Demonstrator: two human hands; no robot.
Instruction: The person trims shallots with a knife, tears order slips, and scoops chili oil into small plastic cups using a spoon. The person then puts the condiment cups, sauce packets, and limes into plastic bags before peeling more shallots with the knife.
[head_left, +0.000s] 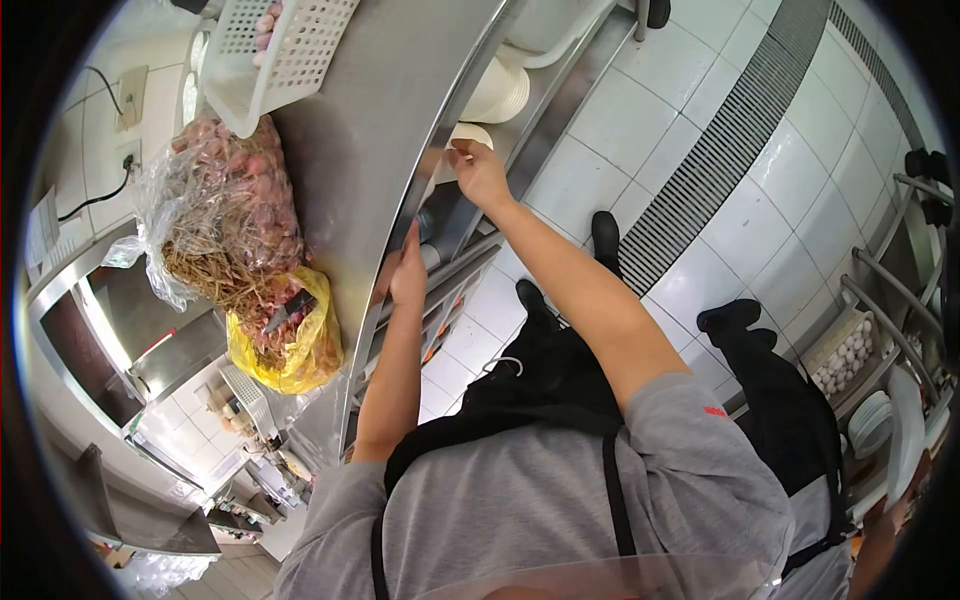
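My right hand (pixel 480 172) reaches to the lower shelf under the counter, its fingers curled together beside a white round container (pixel 472 133). What is between those fingertips, if anything, is too small to make out. My left hand (pixel 406 272) is at the front edge of the steel counter (pixel 350 150), its visible fingers stretched out and part of it hidden. Close by on the shelf is a stack of white containers (pixel 500 92). On the counter lie a clear plastic bag of reddish bulbs (pixel 245 185) and a yellow bag (pixel 315 345) with dry scraps and a dark-bladed knife (pixel 288 312).
A white perforated basket (pixel 300 60) with small purplish bulbs stands at the counter's far end. A floor drain grate (pixel 720 130) crosses the tiles. At right, another person in black trousers (pixel 790 410) stands by a rack with a basket of white balls (pixel 845 355) and stacked plates (pixel 872 425).
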